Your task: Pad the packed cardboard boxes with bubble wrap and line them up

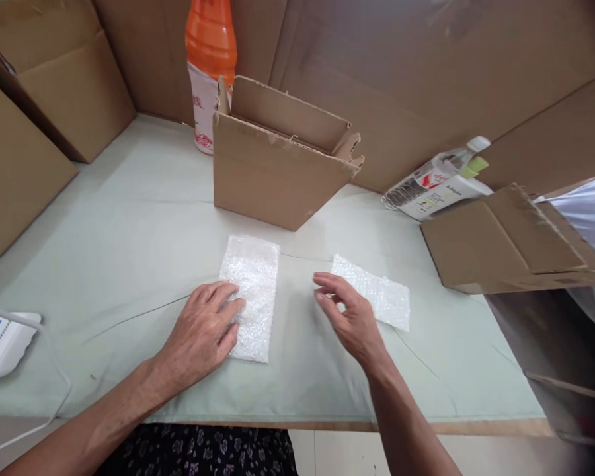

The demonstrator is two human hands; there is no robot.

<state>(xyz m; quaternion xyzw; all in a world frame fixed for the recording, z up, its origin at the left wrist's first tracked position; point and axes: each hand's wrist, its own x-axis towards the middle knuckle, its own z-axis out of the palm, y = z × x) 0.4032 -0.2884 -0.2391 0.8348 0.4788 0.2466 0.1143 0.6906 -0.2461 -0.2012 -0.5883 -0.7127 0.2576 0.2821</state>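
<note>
A flat bubble-wrap pouch [255,291] lies upright to me in the middle of the cloth-covered table. My left hand [205,330] rests palm down, its fingers laid loosely over the left edge of that pouch. To the right, a smaller bubble-wrap piece [377,291] lies slantwise on the cloth. Just left of it my right hand [347,314] hovers, fingers curved and thumb apart from them, with nothing visible between. Whether anything is inside either bubble-wrap piece I cannot tell.
Behind the pouch stands an open cardboard box [272,175], an orange bottle [211,79] at its back left. A clear plastic bottle [436,172] leans at the back right beside another cardboard box [506,244]. On the left are larger cartons [20,172] and a white item [4,344] with a cable.
</note>
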